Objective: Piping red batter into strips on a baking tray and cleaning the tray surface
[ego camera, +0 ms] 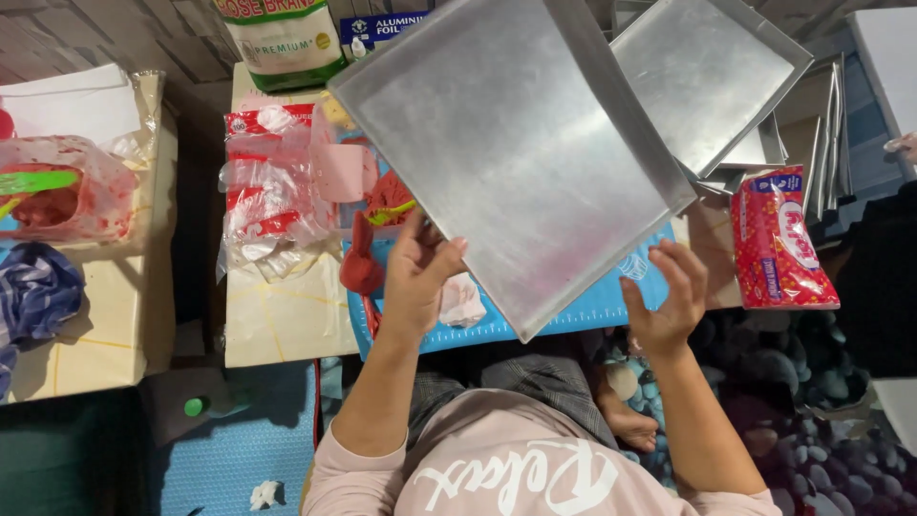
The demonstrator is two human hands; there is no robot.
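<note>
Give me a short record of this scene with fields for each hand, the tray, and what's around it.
left hand: grips the lower left edge of the metal baking tray
right hand: open, just below the tray's lower right edge, not clearly touching
tray: square, shiny, tilted, held above the blue mat
nearby: stack of metal trays, red tissue pack, red silicone brush

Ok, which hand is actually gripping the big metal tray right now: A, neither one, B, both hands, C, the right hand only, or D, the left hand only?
D: the left hand grips the lower left edge of the metal tray, while the right hand is open with fingers spread just below it, not touching.
</note>
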